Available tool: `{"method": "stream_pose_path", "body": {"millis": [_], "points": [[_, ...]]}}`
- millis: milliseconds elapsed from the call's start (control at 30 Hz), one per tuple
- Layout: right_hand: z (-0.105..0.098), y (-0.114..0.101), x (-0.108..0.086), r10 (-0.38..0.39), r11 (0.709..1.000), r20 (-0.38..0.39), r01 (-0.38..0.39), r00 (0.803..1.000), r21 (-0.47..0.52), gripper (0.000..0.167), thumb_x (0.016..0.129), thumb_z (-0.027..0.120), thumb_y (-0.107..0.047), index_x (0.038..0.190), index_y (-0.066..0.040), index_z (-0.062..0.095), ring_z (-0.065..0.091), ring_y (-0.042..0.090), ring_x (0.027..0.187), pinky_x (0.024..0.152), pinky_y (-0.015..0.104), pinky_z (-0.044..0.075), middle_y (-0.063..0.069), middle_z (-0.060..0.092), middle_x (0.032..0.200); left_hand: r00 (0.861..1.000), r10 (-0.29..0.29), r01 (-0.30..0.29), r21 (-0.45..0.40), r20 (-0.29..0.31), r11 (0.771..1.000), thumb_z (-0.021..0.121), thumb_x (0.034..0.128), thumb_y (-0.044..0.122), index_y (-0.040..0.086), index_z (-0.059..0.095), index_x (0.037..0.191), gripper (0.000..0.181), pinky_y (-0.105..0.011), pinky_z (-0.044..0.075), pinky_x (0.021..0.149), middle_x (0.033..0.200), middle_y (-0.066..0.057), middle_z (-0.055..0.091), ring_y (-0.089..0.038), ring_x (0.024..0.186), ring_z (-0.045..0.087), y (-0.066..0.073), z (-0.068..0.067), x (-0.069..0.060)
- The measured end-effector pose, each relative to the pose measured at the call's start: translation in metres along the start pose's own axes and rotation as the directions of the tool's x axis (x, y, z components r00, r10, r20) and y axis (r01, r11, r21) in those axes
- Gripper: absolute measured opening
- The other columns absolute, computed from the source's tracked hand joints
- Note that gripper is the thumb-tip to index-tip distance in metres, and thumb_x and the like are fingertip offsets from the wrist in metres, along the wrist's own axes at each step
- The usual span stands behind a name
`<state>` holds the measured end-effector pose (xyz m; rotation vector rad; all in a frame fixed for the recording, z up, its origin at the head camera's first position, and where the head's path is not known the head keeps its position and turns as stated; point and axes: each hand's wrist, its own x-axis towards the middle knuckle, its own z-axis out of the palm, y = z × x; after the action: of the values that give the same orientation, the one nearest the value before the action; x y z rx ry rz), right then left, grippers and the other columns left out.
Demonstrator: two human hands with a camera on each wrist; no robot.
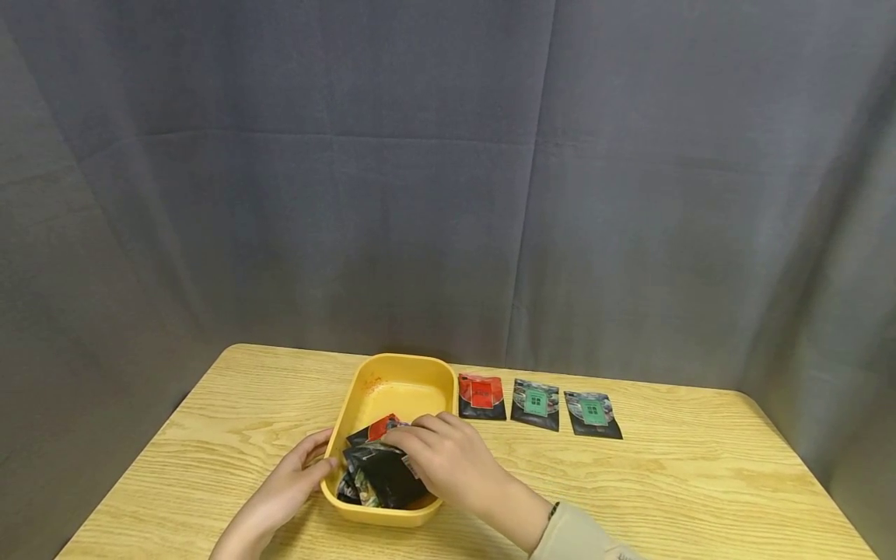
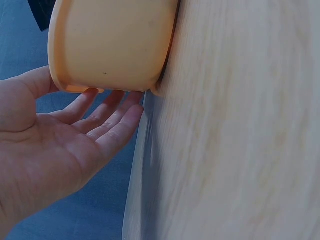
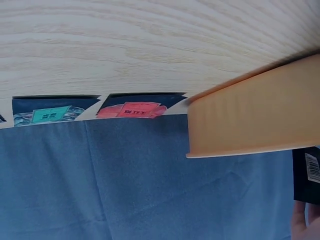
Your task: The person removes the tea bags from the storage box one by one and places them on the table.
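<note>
A yellow plastic bin [image 1: 402,516] stands on the table with several black sachets [image 1: 364,482] heaped in its near half; one shows a red label. My left hand [image 1: 290,486] holds the bin's left side, thumb at the rim and fingers along the outer wall, as the left wrist view shows. Above the heap, my right hand [image 1: 448,459] pinches a black sachet [image 1: 389,473], its plain back turned up. A white barcode [image 3: 313,167] appears on this sachet in the right wrist view, where most of that hand is out of frame.
Right of the bin, a red-labelled sachet [image 1: 481,397] and two green-labelled sachets [image 1: 535,403] lie in a row near the back edge of the wooden table [image 1: 672,490]. A grey curtain [image 1: 448,194] hangs behind the table.
</note>
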<state>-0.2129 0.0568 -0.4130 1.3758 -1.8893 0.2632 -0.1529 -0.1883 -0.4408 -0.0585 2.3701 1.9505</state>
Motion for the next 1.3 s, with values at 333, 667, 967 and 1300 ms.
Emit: {"method": "stream_pose_path", "body": {"millis": [333,667,967,1300], "points": [[-0.016,-0.002,-0.007,0.011,1.000,-0.055,-0.012,0.998,-0.018,0.028,0.101,0.045,-0.008,0.111,-0.015,0.071,0.066,0.012,0.091,0.075,0.026,0.054,-0.006,0.072,0.106,1.000,0.008,-0.008,0.003,0.012,1.000,0.051,0.0985,0.003,-0.011,0.033,0.146,0.053,-0.036,0.055,0.083,0.137,-0.032,0.049,-0.034,0.112,0.060,0.000,0.000,0.000],[-0.038,0.008,-0.025,0.025,0.995,0.001,-0.025,1.000,-0.097,0.042,0.103,0.028,-0.009,0.109,-0.017,0.069,0.065,0.014,0.091,0.079,0.030,0.054,-0.006,0.071,0.101,1.000,0.002,-0.002,0.005,0.010,1.000,0.052,0.0984,0.005,-0.011,0.034,0.146,0.053,-0.042,0.054,0.087,0.137,-0.032,0.048,-0.035,0.115,0.058,0.000,0.000,0.000],[-0.058,0.020,-0.041,0.029,0.993,0.003,-0.028,1.000,-0.115,0.038,0.107,0.033,-0.012,0.108,-0.014,0.071,0.066,0.015,0.089,0.071,0.031,0.054,-0.003,0.072,0.099,1.000,-0.003,0.003,0.018,0.010,1.000,0.052,0.0988,0.004,-0.012,0.033,0.146,0.053,-0.040,0.054,0.087,0.138,-0.033,0.047,-0.036,0.116,0.058,-0.001,0.000,0.001],[-0.077,0.043,-0.079,0.062,0.986,0.049,-0.054,0.997,-0.159,0.038,0.107,0.031,-0.012,0.105,-0.011,0.069,0.066,0.018,0.086,0.070,0.033,0.055,-0.002,0.071,0.097,1.000,-0.004,0.004,0.009,0.013,1.000,0.051,0.0986,0.004,-0.012,0.033,0.146,0.053,-0.040,0.055,0.088,0.139,-0.033,0.046,-0.035,0.115,0.059,-0.001,0.000,0.000]]}}
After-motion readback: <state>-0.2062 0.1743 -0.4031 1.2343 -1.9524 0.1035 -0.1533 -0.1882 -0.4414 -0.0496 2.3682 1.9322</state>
